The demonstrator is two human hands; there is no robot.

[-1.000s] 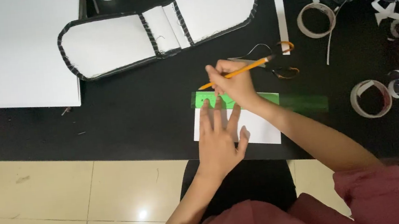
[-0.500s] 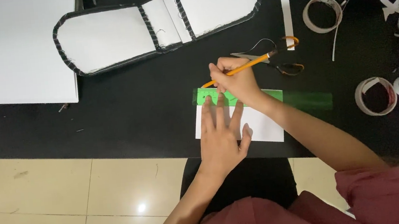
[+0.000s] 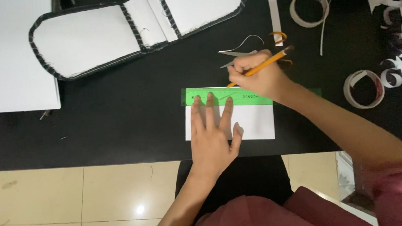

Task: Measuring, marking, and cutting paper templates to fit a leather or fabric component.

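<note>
Black tabletop [image 3: 114, 126] fills most of our view, with pale floor tiles [image 3: 62, 205] showing below its near edge. We press our left hand [image 3: 211, 136] flat, fingers spread and released, across a green ruler [image 3: 199, 97] and the white paper sheet [image 3: 256, 122] under it; the palm hides much of the sheet's left half. Our right hand [image 3: 256, 75] is clenched around a yellow pencil [image 3: 267, 62], whose tip meets the ruler's far edge; the tip itself is hard to make out behind the knuckles. The ruler's right end is covered by that wrist. Just beyond the right hand we see grey scissor blades [image 3: 237, 55] and an orange handle loop [image 3: 278, 35], mostly hidden by the fist. Farther back lies a white panel piece edged in striped fabric [image 3: 138, 23], cut off at the top. A large white board [image 3: 3, 53] runs off the left edge. Paper tape rings [image 3: 308, 8] sit to the right, beside curled white strips [image 3: 387, 1] that are too tangled to read clearly.
</note>
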